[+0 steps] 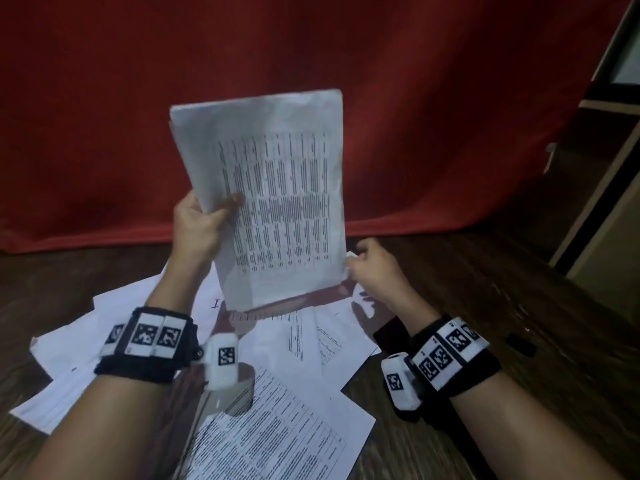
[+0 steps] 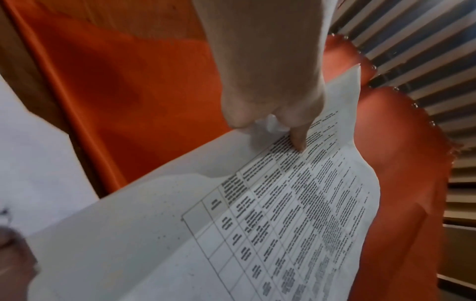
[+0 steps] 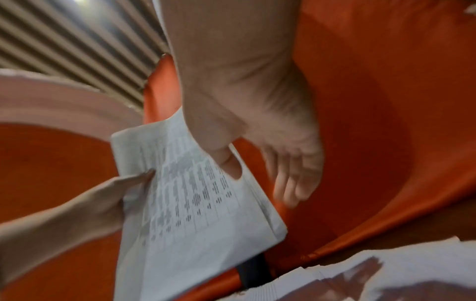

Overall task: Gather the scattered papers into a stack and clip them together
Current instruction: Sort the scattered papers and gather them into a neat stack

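A stack of printed sheets stands upright above the wooden table. My left hand grips its left edge, thumb on the printed front and the other fingers hidden behind. My right hand is at the stack's lower right edge. In the right wrist view its thumb lies on the top sheet, while its fingers are straight, blurred and just off the edge. Several loose sheets lie overlapping on the table below. A small dark object, too dim to identify, lies at the right.
A red cloth hangs behind the table and drapes onto its far edge. Pale furniture stands at the right. More loose sheets spread to the table's left under my forearm.
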### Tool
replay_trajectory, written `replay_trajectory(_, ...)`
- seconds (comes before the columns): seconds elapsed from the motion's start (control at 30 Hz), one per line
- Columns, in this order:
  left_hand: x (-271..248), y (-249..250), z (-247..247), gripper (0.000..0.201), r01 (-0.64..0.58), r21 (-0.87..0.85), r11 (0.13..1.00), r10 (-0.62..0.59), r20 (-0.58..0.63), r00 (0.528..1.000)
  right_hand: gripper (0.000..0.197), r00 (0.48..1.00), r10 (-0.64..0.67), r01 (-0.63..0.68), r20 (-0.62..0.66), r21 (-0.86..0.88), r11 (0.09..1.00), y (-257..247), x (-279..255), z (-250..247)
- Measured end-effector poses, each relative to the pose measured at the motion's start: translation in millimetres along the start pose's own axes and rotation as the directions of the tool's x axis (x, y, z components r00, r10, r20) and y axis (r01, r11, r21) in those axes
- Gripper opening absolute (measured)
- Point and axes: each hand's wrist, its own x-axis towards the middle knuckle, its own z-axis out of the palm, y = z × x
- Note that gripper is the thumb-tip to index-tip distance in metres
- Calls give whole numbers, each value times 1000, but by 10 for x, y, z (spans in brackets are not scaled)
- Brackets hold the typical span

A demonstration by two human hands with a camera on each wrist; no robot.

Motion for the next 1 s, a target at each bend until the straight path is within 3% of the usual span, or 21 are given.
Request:
replay_trajectory(0.03,46,50,-57,19,-8,-2,1000,8,-9,1000,23,992,-19,28,124,-71,997,-34,-120,62)
replay_trajectory(0.07,91,90,-107,20,-16,-2,1000,16,-10,1000,25,962,-48,97,269,-172,980,-66,-258,133)
replay_trajectory(0.13,149,155,-185,20,-27,16,1000,27,-4,1000,44,837,-74,319,542,-374,871,-156,-536,327)
replay_trajectory(0.17,163,183,-213,19,-30,22,999,30,-2,1000,53,787,-61,403,614,-438,804,-184,-640,445)
replay_trajectory(0.23,183,219,-270,18,-31,20,999,31,-5,1000,62,750,-33,486,661,-516,705,-212,-750,645)
replay_trajectory(0.3,183,240,-341,18,-30,24,999,31,-17,999,59,725,-12,541,688,-560,627,-235,-754,805)
replay_trajectory(0.4,170,238,-471,20,-32,23,999,33,-42,999,42,659,18,575,752,-519,633,-221,-655,894)
replay_trajectory(0.5,144,232,-615,21,-29,27,999,32,-99,995,21,687,17,446,727,-439,780,-87,-452,829)
replay_trajectory(0.57,142,224,-723,21,-31,26,999,34,-142,989,16,721,28,382,693,-431,817,6,-242,689)
replay_trajectory(0.7,194,184,-941,32,-30,44,999,39,-209,977,17,785,17,456,619,-597,660,73,256,274)
replay_trajectory(0.83,220,129,-1094,33,-30,23,999,36,-278,960,3,869,-52,397,492,-631,667,89,635,0)
replay_trajectory(0.93,202,84,-1165,27,-22,-6,1000,19,-322,947,11,895,-70,373,440,-657,655,41,747,-65)
replay_trajectory(1.0,175,64,-1175,22,-12,-16,1000,6,-329,944,9,929,-105,355,356,-770,530,-20,773,-64)
